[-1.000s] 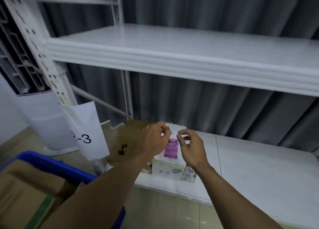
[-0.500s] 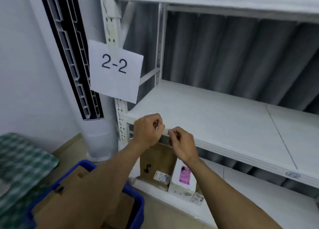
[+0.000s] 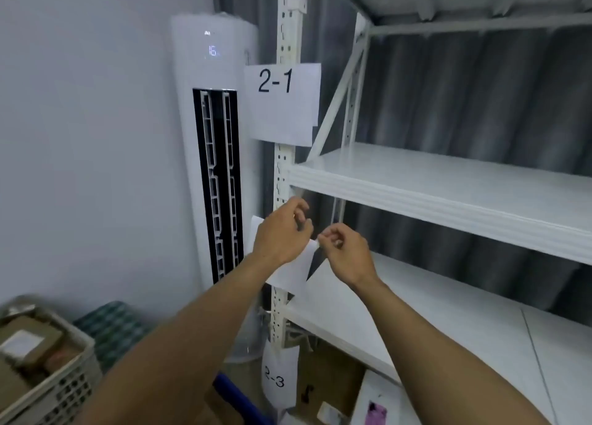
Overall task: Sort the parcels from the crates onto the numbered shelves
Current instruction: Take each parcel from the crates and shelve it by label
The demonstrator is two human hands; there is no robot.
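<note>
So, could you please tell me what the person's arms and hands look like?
The left forearm and right forearm are bare down to the frame edge, with no sleeves showing. The left hand and right hand are ungloved; no watch, bracelet or ring is visible.

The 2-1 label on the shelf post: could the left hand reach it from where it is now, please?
Probably yes: the left hand hovers in front of the same post, below the 2-1 label, with only bare post showing between them.
</note>
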